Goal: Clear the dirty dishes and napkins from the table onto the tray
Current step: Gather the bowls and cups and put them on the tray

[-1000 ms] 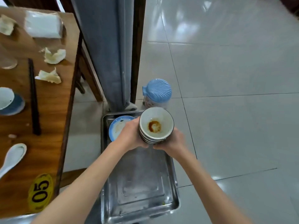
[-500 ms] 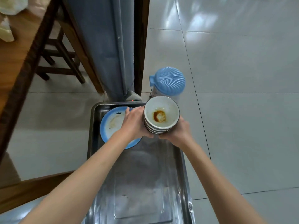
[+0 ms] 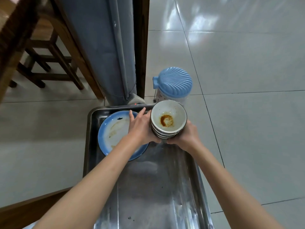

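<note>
A stack of small white bowls (image 3: 168, 119), the top one stained with brown sauce, is at the far right corner of the metal tray (image 3: 148, 195). My left hand (image 3: 142, 128) grips the stack's left side and my right hand (image 3: 186, 134) grips its right side. I cannot tell whether the stack rests on the tray. A dirty blue-rimmed plate (image 3: 115, 131) lies in the tray's far left corner, partly under my left forearm.
A blue shell-lidded bin (image 3: 173, 83) stands on the tiled floor just beyond the tray. A grey pillar (image 3: 102, 47) and a dark wooden post (image 3: 140, 47) rise behind it. A wooden stool (image 3: 47, 63) and the table edge (image 3: 9, 47) are at left.
The view has turned away from the table and closed in on the tray. Both hands have carried the bowl stack to the tray's far right corner.
</note>
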`<state>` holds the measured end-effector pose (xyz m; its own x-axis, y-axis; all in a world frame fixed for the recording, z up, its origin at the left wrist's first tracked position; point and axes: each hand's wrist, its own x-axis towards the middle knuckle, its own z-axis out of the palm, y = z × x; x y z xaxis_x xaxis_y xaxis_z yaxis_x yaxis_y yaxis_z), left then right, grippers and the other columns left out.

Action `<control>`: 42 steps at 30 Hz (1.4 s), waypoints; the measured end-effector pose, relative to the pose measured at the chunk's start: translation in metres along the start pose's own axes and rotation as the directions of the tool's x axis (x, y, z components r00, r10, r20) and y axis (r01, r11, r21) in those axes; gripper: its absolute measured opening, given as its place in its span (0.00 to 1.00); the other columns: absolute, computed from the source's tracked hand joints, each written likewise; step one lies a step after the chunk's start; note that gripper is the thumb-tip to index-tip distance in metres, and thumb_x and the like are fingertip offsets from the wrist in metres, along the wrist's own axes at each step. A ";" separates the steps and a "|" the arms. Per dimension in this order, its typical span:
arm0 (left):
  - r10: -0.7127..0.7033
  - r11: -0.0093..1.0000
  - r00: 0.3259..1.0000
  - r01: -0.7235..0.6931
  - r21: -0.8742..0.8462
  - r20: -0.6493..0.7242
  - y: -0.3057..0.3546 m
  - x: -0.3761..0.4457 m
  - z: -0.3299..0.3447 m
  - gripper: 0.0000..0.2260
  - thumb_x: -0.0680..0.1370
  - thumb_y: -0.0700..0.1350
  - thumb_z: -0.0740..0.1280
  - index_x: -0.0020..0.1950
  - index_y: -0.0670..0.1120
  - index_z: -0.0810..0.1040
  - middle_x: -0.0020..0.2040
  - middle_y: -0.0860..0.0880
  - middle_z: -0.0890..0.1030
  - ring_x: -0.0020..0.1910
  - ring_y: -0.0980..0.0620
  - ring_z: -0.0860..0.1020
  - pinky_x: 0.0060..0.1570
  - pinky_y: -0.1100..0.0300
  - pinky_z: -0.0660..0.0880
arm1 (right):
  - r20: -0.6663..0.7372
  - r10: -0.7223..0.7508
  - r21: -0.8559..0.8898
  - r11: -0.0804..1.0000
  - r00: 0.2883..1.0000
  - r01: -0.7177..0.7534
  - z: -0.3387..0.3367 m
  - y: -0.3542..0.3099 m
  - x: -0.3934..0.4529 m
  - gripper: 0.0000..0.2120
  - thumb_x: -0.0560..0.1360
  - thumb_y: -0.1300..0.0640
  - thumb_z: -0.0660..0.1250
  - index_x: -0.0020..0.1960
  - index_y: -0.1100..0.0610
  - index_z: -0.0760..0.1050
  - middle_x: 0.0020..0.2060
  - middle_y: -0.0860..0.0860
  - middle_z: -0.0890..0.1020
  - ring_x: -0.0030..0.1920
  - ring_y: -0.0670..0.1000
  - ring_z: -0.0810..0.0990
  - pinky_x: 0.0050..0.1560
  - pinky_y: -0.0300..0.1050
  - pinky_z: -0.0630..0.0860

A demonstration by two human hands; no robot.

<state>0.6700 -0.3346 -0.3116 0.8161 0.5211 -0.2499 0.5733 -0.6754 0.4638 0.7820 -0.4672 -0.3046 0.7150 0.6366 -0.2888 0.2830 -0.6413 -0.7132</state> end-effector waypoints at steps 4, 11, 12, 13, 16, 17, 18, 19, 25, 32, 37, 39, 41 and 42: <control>0.012 1.000 1.000 -0.012 0.009 0.003 -0.004 0.006 0.004 0.47 0.57 0.60 0.77 0.73 0.53 0.64 0.72 0.52 0.66 0.75 0.50 0.51 0.68 0.38 0.36 | -0.004 -0.009 -0.018 1.000 1.000 0.009 0.003 0.003 0.005 0.41 0.48 0.58 0.83 0.59 0.52 0.74 0.40 0.41 0.74 0.42 0.45 0.73 0.34 0.18 0.64; 0.010 1.000 0.999 -0.009 0.027 -0.041 -0.010 0.015 0.010 0.45 0.56 0.62 0.77 0.70 0.52 0.67 0.67 0.53 0.72 0.73 0.50 0.58 0.68 0.39 0.37 | -0.021 -0.004 -0.014 1.000 1.000 0.004 0.007 0.006 0.012 0.42 0.48 0.57 0.83 0.60 0.53 0.74 0.41 0.42 0.75 0.44 0.45 0.73 0.33 0.19 0.64; 0.004 1.000 0.999 -0.003 0.019 -0.043 -0.010 0.016 0.010 0.44 0.56 0.62 0.77 0.69 0.52 0.68 0.67 0.53 0.73 0.72 0.49 0.60 0.68 0.39 0.37 | -0.017 -0.001 -0.011 1.000 1.000 0.001 0.007 0.006 0.013 0.41 0.48 0.57 0.83 0.60 0.52 0.74 0.41 0.42 0.76 0.43 0.45 0.74 0.33 0.19 0.65; -0.002 1.000 0.999 0.002 0.017 -0.042 -0.009 0.016 0.010 0.45 0.56 0.62 0.77 0.69 0.52 0.68 0.66 0.53 0.73 0.71 0.49 0.60 0.68 0.39 0.37 | -0.013 0.006 -0.007 1.000 1.000 -0.006 0.006 0.007 0.014 0.41 0.48 0.57 0.83 0.60 0.52 0.74 0.41 0.42 0.76 0.43 0.45 0.74 0.33 0.20 0.65; 0.003 1.000 0.999 -0.002 0.025 -0.048 -0.009 0.017 0.010 0.45 0.56 0.63 0.76 0.70 0.52 0.67 0.67 0.53 0.72 0.71 0.49 0.60 0.68 0.39 0.37 | -0.008 0.023 -0.005 1.000 1.000 -0.023 0.005 0.006 0.013 0.42 0.49 0.57 0.82 0.61 0.51 0.74 0.41 0.42 0.76 0.43 0.45 0.74 0.33 0.19 0.65; 0.003 1.000 0.999 -0.002 0.024 -0.050 -0.009 0.017 0.010 0.45 0.56 0.62 0.76 0.70 0.52 0.67 0.67 0.53 0.72 0.72 0.49 0.60 0.68 0.39 0.36 | -0.003 0.024 -0.004 1.000 1.000 -0.024 0.005 0.006 0.013 0.42 0.49 0.57 0.82 0.61 0.52 0.73 0.42 0.43 0.76 0.43 0.45 0.74 0.33 0.19 0.65; 0.000 1.000 0.999 0.001 0.022 -0.049 -0.009 0.017 0.010 0.45 0.56 0.62 0.76 0.71 0.52 0.66 0.68 0.53 0.71 0.72 0.49 0.59 0.68 0.39 0.36 | 0.001 0.025 0.003 1.000 1.000 -0.025 0.006 0.006 0.013 0.43 0.49 0.58 0.82 0.62 0.52 0.73 0.42 0.43 0.76 0.43 0.44 0.74 0.32 0.19 0.65; -0.005 1.000 0.999 0.006 0.022 -0.047 -0.008 0.017 0.010 0.46 0.56 0.62 0.76 0.71 0.52 0.66 0.68 0.53 0.71 0.72 0.49 0.59 0.68 0.39 0.36 | 0.002 0.027 0.013 1.000 1.000 -0.027 0.006 0.006 0.013 0.43 0.49 0.58 0.82 0.63 0.52 0.72 0.43 0.43 0.76 0.42 0.44 0.74 0.32 0.19 0.65; -0.011 0.999 0.998 0.013 0.037 -0.054 -0.007 0.014 0.010 0.50 0.57 0.62 0.76 0.74 0.52 0.60 0.71 0.52 0.68 0.75 0.48 0.54 0.67 0.39 0.34 | -0.007 0.057 0.051 0.997 0.998 -0.056 0.006 -0.001 0.005 0.52 0.52 0.58 0.82 0.72 0.46 0.61 0.49 0.41 0.73 0.49 0.43 0.71 0.42 0.31 0.66; -0.074 0.994 0.994 0.080 0.073 -0.083 -0.007 -0.005 -0.011 0.59 0.55 0.62 0.78 0.77 0.51 0.47 0.73 0.48 0.65 0.75 0.47 0.52 0.69 0.41 0.38 | 0.052 0.152 0.006 0.988 0.987 -0.153 -0.015 -0.018 -0.015 0.59 0.56 0.62 0.80 0.76 0.47 0.48 0.61 0.53 0.76 0.58 0.54 0.76 0.44 0.39 0.74; -0.087 0.994 0.996 0.088 0.065 -0.020 0.005 -0.027 -0.040 0.58 0.57 0.63 0.76 0.77 0.51 0.45 0.74 0.48 0.64 0.76 0.48 0.51 0.69 0.40 0.38 | 0.064 0.224 -0.023 0.975 0.973 -0.223 -0.033 -0.042 -0.036 0.61 0.57 0.62 0.81 0.77 0.48 0.45 0.68 0.55 0.72 0.63 0.56 0.74 0.56 0.46 0.73; -0.097 0.993 0.995 0.097 0.072 0.003 0.012 -0.040 -0.053 0.57 0.59 0.64 0.76 0.77 0.51 0.45 0.74 0.49 0.63 0.76 0.48 0.50 0.69 0.40 0.38 | 0.057 0.247 -0.038 0.969 0.967 -0.245 -0.040 -0.055 -0.049 0.61 0.57 0.60 0.82 0.77 0.49 0.45 0.68 0.55 0.71 0.66 0.56 0.72 0.59 0.46 0.71; -0.095 0.991 0.995 0.092 0.096 0.030 0.017 -0.058 -0.067 0.56 0.60 0.64 0.75 0.77 0.51 0.45 0.75 0.48 0.61 0.76 0.48 0.50 0.69 0.40 0.38 | 0.051 0.273 -0.043 0.962 0.961 -0.271 -0.046 -0.070 -0.065 0.60 0.58 0.59 0.82 0.77 0.50 0.45 0.69 0.55 0.70 0.66 0.56 0.71 0.61 0.48 0.71; -0.087 0.990 0.995 0.081 0.114 0.043 0.019 -0.068 -0.074 0.55 0.60 0.64 0.75 0.77 0.50 0.45 0.75 0.48 0.61 0.76 0.47 0.49 0.69 0.40 0.38 | 0.048 0.285 -0.037 0.958 0.957 -0.284 -0.049 -0.078 -0.074 0.60 0.58 0.59 0.82 0.77 0.51 0.45 0.69 0.55 0.70 0.66 0.56 0.71 0.61 0.48 0.71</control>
<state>0.6204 -0.3446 -0.2228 0.7657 0.5549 -0.3252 0.6423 -0.6857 0.3423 0.7384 -0.4853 -0.1962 0.7346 0.4470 -0.5104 0.0920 -0.8109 -0.5779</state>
